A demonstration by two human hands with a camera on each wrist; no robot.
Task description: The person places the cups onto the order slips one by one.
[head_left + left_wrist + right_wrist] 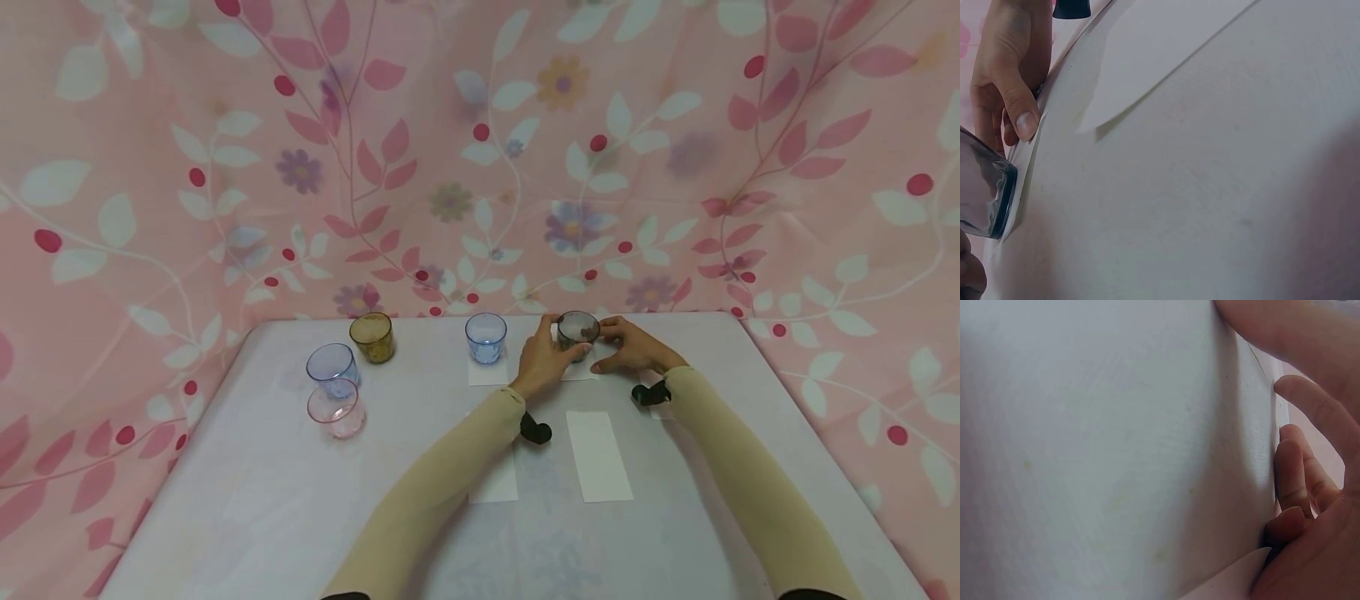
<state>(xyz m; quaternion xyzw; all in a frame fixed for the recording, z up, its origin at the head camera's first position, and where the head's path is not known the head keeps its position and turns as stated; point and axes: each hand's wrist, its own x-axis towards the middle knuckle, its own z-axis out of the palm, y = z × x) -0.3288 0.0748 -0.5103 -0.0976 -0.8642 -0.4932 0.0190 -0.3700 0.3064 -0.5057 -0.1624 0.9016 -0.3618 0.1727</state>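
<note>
A grey see-through glass (577, 330) stands upright on a white paper strip at the back of the table, right of centre. My left hand (543, 362) grips it from the left, the thumb across its front. Just to its right is my right hand (636, 346), fingers loosely bent and nothing held. In the left wrist view the glass (984, 187) shows at the left edge, and the right hand (1013, 75) is beside it with the thumb at the paper. A blue glass (486, 340) sits left of my left hand on another strip.
At the left of the table stand an amber glass (372, 338), a second blue glass (332, 367) and a pink glass (336, 410). A bare paper strip (599, 457) lies front right of centre; another strip (497, 482) is partly under my left forearm. Floral cloth hangs behind.
</note>
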